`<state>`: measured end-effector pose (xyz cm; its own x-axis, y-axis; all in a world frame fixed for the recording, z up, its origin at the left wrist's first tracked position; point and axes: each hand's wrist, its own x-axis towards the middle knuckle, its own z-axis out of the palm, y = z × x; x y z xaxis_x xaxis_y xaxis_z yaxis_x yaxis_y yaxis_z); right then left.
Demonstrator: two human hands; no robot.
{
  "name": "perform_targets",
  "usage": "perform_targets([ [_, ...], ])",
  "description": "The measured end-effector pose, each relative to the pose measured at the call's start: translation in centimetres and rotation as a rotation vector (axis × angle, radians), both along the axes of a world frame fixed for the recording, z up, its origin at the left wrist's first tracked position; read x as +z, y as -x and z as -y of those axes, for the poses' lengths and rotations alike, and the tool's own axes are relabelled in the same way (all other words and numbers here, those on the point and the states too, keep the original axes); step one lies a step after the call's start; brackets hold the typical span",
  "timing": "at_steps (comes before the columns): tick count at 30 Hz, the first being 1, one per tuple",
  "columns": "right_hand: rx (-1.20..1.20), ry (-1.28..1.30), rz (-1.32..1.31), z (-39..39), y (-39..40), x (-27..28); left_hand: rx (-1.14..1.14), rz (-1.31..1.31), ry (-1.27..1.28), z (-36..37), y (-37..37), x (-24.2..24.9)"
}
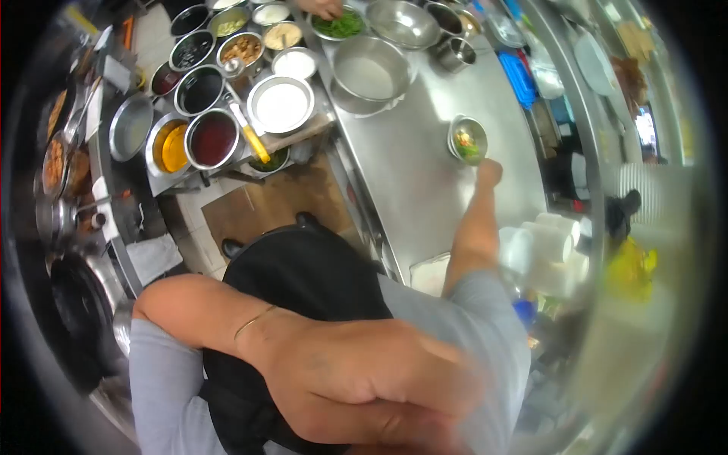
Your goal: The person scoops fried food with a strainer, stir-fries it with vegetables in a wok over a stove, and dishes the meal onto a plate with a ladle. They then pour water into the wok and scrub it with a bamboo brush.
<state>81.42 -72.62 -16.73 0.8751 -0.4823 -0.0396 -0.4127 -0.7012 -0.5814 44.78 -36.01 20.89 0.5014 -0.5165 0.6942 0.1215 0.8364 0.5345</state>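
Note:
At arm's length over the steel counter (425, 197), my right hand (490, 171) grips the near rim of a small metal bowl (459, 130). Chopped green and pale yellow food with a little red lies in the bowl, which tilts slightly. My left hand (364, 379) is raised close to the camera, across my black apron (303, 273). Its fingertips blur at the lower right, and I cannot tell whether they hold anything.
A large steel pot (370, 70) stands on the counter beside a wide steel bowl (406, 23). Another person's hand (324, 7) touches a bowl of chopped greens (338, 25). Left are sauce containers (214, 140) and a yellow-handled utensil (256, 142); stacked white bowls (553, 239) stand right.

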Motion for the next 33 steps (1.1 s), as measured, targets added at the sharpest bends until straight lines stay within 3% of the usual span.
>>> perform_targets([
  [1,0.057,0.011,0.008,0.4,-0.2,0.2,0.248,-0.177,0.243,2.9,1.1,1.0],
  [3,0.134,-0.016,0.044,1.1,-0.7,0.7,0.498,-0.317,0.492,4.0,1.5,0.9],
  [4,0.150,-0.053,0.044,1.9,-0.9,0.2,0.399,-0.258,0.242,2.3,1.8,0.4],
  [6,0.163,-0.190,0.029,3.4,-1.7,-1.9,0.305,-0.203,-0.009,-1.2,1.9,-0.2],
  [8,0.156,-0.407,0.007,5.5,-3.3,-3.7,0.243,0.054,-0.324,-4.3,0.4,-0.1],
  [9,0.152,-0.440,-0.003,4.7,-2.4,-1.8,0.369,-0.040,-0.270,-4.2,0.5,-0.7],
  [10,0.116,-0.344,0.115,3.4,-0.8,0.9,0.479,-0.108,-0.432,-5.5,0.6,-0.8],
  [15,0.462,-0.230,0.421,-1.4,1.5,5.4,0.870,-0.426,-0.832,-9.8,-0.1,-7.1],
  [16,0.597,-0.300,0.219,-6.7,4.2,10.5,0.989,-0.386,-0.928,-11.0,-0.2,-8.7],
  [17,0.678,-0.391,0.188,-11.7,6.4,12.9,1.075,-0.388,-1.008,-11.9,0.0,-10.5],
  [18,0.744,-0.478,0.157,-16.2,8.7,14.2,1.139,-0.436,-1.131,-12.8,0.7,-11.6],
  [20,1.105,-0.559,0.224,-25.4,13.5,15.6,1.353,-0.529,-1.094,-14.4,3.2,-14.9],
  [22,1.241,-0.652,0.085,-34.6,19.5,16.8,1.587,-0.533,-1.236,-17.2,6.6,-17.9],
  [24,1.414,-0.687,0.018,-42.4,24.4,15.6,1.453,-1.008,-0.955,-20.2,11.9,-19.6],
  [25,1.479,-0.749,-0.103,-45.7,27.7,16.0,1.626,-1.043,-0.761,-21.2,14.8,-20.1],
  [27,1.580,-0.848,-0.368,-52.4,34.2,16.7,1.808,-1.082,-0.813,-23.9,22.2,-20.9],
  [29,1.719,-0.975,-0.629,-59.2,39.9,16.1,1.986,-1.233,-0.656,-25.6,29.2,-21.2],
  [30,1.754,-0.988,-0.798,-63.1,40.9,12.3,2.037,-1.302,-0.631,-26.5,32.7,-21.7],
  [31,1.822,-0.882,-0.859,-67.1,43.2,12.0,2.083,-1.372,-0.603,-27.4,36.1,-22.6],
  [32,1.962,-0.715,-0.719,-71.3,45.7,10.3,2.164,-1.382,-0.547,-27.9,39.1,-23.7],
  [33,2.131,-0.416,-0.357,-75.7,47.4,5.7,2.203,-1.383,-0.449,-28.3,41.8,-24.1],
])
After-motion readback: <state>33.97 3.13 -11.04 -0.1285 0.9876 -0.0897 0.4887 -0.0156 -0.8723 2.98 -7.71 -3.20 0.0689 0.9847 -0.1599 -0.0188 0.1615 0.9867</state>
